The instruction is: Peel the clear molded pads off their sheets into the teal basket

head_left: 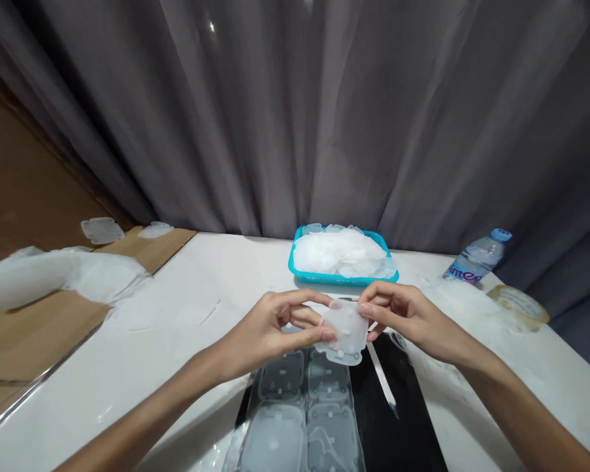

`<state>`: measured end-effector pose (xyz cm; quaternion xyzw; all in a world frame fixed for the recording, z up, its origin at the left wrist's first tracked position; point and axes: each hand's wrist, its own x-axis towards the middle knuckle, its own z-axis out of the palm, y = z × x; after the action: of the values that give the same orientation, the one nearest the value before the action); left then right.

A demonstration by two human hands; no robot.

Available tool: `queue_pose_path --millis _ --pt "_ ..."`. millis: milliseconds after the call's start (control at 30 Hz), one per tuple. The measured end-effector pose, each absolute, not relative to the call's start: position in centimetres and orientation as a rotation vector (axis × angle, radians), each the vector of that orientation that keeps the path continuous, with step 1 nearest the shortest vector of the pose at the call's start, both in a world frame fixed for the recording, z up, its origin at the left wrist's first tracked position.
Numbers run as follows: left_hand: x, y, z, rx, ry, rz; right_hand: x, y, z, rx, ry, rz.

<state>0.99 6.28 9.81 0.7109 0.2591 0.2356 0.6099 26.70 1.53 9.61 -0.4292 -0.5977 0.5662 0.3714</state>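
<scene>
There are two hands (268,324), one held translucent piece (348,328), one blue tray (324,278), one bottle (478,259), one tape roll (530,307), one slim white tool (382,380).

A dark grey curtain (275,131) hung in deep, upright folds behind the worktop (216,262), following the far edge and continuing past the far right corner. The worktop was white and glossy, catching small streaks of glare towards its near left corner. Beside the far left corner stood a brown panel (24,170), partly in shadow. A small bright spot of light (212,27) showed high on the curtain
</scene>
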Motion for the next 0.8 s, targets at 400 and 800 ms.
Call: queue_pose_path --millis 400,800 --pt "0.8 5.4 10.8 2.011 0.781 0.593 27.0 1.0 10.1 -1.248 -1.819 1.323" --pt "0.5 5.2 10.7 2.046 0.709 0.555 26.7 0.3 10.8 -1.181 -1.943 1.314"
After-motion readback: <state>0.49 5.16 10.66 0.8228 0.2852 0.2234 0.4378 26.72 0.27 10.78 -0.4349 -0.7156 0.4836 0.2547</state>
